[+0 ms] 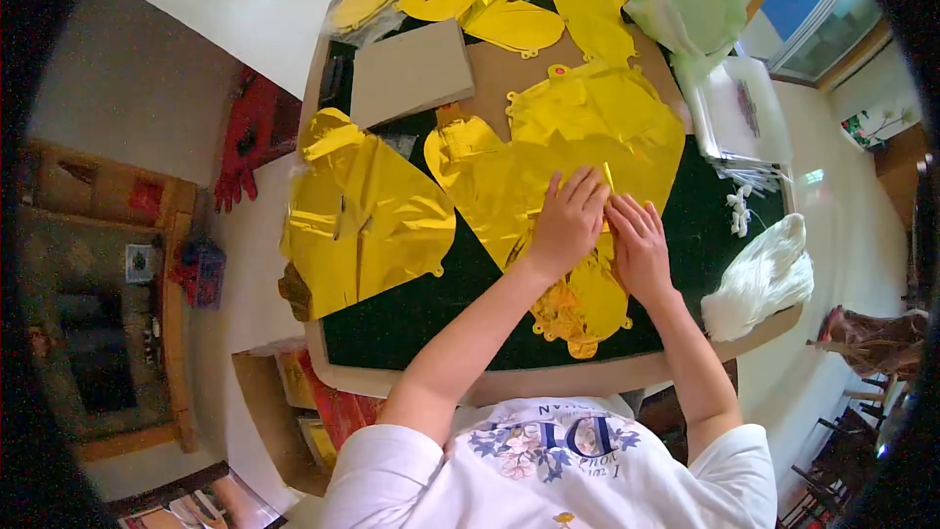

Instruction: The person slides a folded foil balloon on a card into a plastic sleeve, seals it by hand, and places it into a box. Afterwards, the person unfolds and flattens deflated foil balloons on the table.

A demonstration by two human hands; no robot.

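A large flat gold foil sheet (597, 127) with rounded lobes and small tabs lies across the middle of the table. My left hand (571, 218) presses on it, its fingers together. Beside it, almost touching, my right hand (638, 245) has its fingertips on the same foil, fingers bent and close together. A small raised fold of foil stands by the fingertips. What either hand pinches is too small to make out. Below the hands a crinkled gold foil part (585, 304) reaches toward the table's front edge.
Another gold foil piece (367, 220) lies at the left. Behind are a grey-brown board (411, 73) and more foil shapes (509, 22). On the right are white sticks (749, 174), a white string bundle (762, 277) and pale green plastic (690, 10). An open cardboard box (269, 411) stands below left.
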